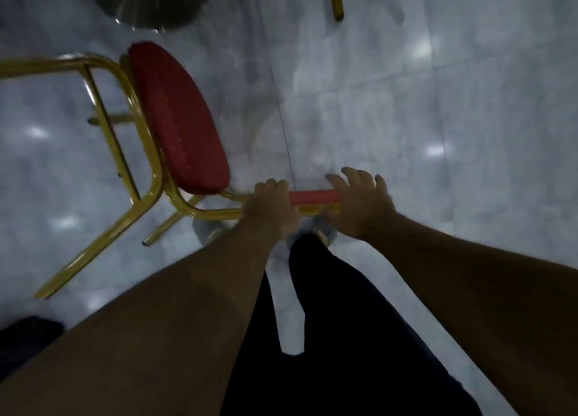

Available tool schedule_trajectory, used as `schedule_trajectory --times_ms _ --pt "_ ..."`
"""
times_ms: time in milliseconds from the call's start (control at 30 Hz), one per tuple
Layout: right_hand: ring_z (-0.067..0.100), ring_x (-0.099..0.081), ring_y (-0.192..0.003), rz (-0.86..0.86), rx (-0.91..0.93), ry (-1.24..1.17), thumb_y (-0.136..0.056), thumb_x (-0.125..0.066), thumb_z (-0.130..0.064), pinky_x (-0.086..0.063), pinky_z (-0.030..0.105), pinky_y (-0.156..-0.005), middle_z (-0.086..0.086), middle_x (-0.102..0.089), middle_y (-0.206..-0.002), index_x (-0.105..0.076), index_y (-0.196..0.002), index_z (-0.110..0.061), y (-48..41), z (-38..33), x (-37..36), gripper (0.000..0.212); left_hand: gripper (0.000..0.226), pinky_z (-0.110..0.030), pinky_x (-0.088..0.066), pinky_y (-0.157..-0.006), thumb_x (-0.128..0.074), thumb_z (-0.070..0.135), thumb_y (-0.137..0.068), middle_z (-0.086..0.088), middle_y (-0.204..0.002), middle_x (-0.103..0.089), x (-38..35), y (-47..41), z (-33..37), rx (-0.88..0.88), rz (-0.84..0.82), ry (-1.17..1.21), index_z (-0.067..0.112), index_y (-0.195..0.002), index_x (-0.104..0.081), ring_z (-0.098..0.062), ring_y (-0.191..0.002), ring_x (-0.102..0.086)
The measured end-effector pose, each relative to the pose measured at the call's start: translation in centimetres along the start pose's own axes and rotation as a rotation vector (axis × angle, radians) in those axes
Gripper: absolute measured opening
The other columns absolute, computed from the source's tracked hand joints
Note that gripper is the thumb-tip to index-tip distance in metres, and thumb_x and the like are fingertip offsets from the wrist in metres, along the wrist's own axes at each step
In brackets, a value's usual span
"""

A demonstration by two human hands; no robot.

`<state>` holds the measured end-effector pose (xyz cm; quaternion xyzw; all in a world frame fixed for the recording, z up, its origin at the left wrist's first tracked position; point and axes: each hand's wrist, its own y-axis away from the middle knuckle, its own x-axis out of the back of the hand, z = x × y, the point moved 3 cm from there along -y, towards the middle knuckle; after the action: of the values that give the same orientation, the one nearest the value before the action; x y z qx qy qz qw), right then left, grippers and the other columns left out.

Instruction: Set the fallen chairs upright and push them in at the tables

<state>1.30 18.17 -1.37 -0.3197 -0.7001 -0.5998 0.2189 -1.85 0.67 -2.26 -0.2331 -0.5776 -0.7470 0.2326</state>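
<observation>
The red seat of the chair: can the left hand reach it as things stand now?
Probably yes. The left hand grips the backrest close beside the red seat, and nothing lies between them; it would first have to let go.

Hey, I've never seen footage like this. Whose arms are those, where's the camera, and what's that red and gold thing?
No machine here: these are a person's two bare arms, filmed by a wide-angle camera on their head, looking down. The red-cushioned chair with a gold metal frame is tipped over on the glossy grey tiled floor, legs pointing left. The left hand grips the red top of its backrest; the right hand rests on it, fingers spread. At the top: a round shiny metal table base and another gold chair leg.
</observation>
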Motion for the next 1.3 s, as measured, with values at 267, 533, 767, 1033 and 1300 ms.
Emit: schedule_trajectory --times_ms 267,533,767,1033,1300 --pt "0.040 -0.059 -0.106 -0.017 0.170 0.018 -0.079 -0.074 -0.043 -0.044 0.053 -0.098 0.016 -0.062 -0.116 -0.055 -0.125 -0.011 -4.4 1.4 -10.4 0.059 0.056 -0.044 -0.039 -0.109 -0.069 0.039 -0.085 -0.012 -0.134 -0.052 -9.5 -5.5 -1.5 -0.053 0.009 -0.006 0.013 -0.130 -0.049 -0.035 -0.128 -0.047" --pt "0.038 -0.055 -0.089 0.112 0.151 0.022 -0.088 -0.041 -0.034 -0.046 0.047 -0.072 0.017 -0.058 -0.098 -0.057 -0.103 -0.007 -7.0 1.9 -12.3 0.034 0.029 -0.044 -0.054 -0.072 -0.072 0.036 -0.082 -0.009 -0.093 -0.064 -12.4 -7.9 -1.1 -0.308 0.425 -0.114 0.014 -0.096 -0.061 -0.032 -0.086 -0.062" --pt "0.038 -0.055 -0.086 0.157 0.147 0.060 -0.089 -0.026 -0.034 -0.044 0.046 -0.072 0.019 -0.059 -0.097 -0.058 -0.101 -0.004 -6.1 1.1 -11.3 0.045 0.016 -0.034 -0.048 -0.061 -0.065 0.034 -0.086 -0.001 -0.086 -0.063 -12.9 -7.5 -0.5 -0.331 0.476 -0.363 0.020 -0.091 -0.060 -0.021 -0.077 -0.060" --pt "0.036 -0.055 -0.093 0.255 0.170 0.065 -0.092 -0.056 -0.025 -0.045 0.047 -0.079 0.017 -0.060 -0.105 -0.057 -0.110 -0.007 -5.3 0.3 -7.1 0.026 0.017 -0.035 -0.048 -0.065 -0.052 0.031 -0.086 -0.003 -0.088 -0.065 -8.7 -5.7 -0.5 -0.244 0.465 -0.350 0.019 -0.092 -0.063 -0.022 -0.078 -0.062" --pt "0.031 -0.059 -0.099 0.333 0.263 0.039 -0.096 -0.059 -0.045 -0.047 0.045 -0.081 0.009 -0.064 -0.119 -0.059 -0.128 -0.018 -0.2 0.1 -0.5 0.042 0.036 -0.043 -0.045 -0.075 -0.060 0.047 -0.091 -0.009 -0.102 -0.062 -0.8 -0.6 -3.4 -0.326 0.509 -0.245 0.014 -0.105 -0.062 -0.031 -0.093 -0.059"
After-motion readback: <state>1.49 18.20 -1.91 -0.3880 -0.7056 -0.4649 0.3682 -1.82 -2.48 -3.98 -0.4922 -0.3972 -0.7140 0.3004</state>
